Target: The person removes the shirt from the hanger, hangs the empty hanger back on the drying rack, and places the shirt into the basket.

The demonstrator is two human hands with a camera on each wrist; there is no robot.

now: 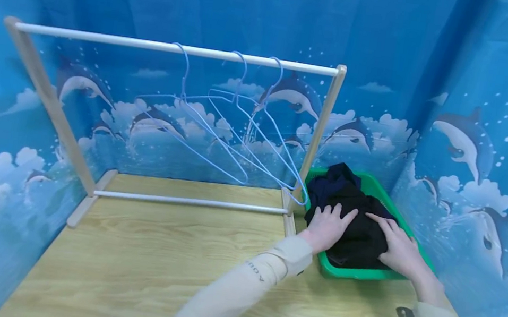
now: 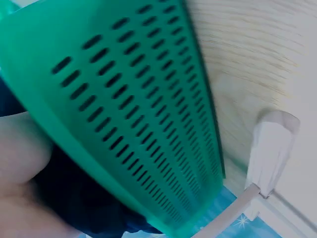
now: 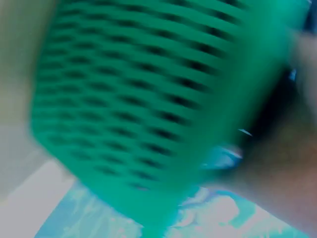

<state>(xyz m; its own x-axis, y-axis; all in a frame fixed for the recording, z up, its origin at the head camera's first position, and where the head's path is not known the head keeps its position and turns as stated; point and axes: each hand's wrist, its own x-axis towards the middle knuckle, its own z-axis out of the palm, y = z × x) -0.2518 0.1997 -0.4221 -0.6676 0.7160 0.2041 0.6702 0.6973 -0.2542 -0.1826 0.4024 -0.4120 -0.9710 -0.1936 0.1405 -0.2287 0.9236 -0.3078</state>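
Observation:
A green plastic basket [image 1: 364,273] stands at the right, filled with dark clothes [image 1: 357,231] in black and navy. On top of the clothes rests my left hand [image 1: 324,229], its fingers spread and fairly straight. Over the right side of the pile lies my right hand [image 1: 398,251], fingers extended toward the middle and thumb apart. The left wrist view shows the basket's slotted wall [image 2: 148,114] with dark cloth [image 2: 81,198] beside my hand. A blurred basket wall [image 3: 133,104] fills much of the right wrist view.
Left of the basket stands a rack with a white top rod [image 1: 120,41] and wooden posts [image 1: 55,111]. Three light-blue wire hangers [image 1: 184,97] hang from it, one overlapping the basket's rim in the head view. Dolphin-print curtains [image 1: 272,16] enclose the wooden table [image 1: 134,260].

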